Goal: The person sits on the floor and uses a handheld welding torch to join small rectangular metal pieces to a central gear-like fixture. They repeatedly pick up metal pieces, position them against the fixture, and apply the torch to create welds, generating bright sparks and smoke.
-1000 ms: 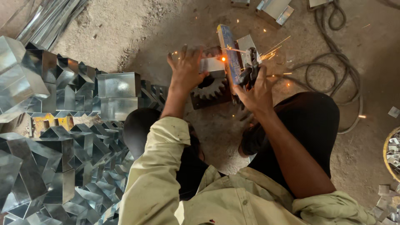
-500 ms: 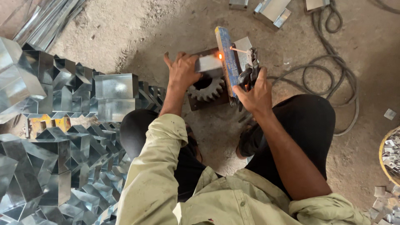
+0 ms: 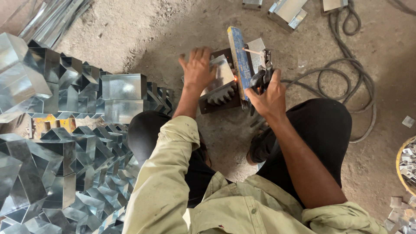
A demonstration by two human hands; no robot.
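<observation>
The spray of sparks seen a second ago has shrunk to one small orange glow at the seam; the folded grey sheet-metal piece (image 3: 223, 71) lies on a dark toothed steel block (image 3: 219, 97) on the floor, against an upright blue metal bar (image 3: 239, 56); the left hand (image 3: 198, 68) presses flat, fingers spread, on the piece; the right hand (image 3: 271, 96) is clenched around a black welding electrode holder (image 3: 263, 74); a grey cable (image 3: 342, 82) coils beyond; stacked shiny galvanised boxes (image 3: 65, 130) lie to the left.

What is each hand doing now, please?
Left hand: open, flat on the sheet-metal piece.
Right hand: closed around the welding electrode holder.
</observation>
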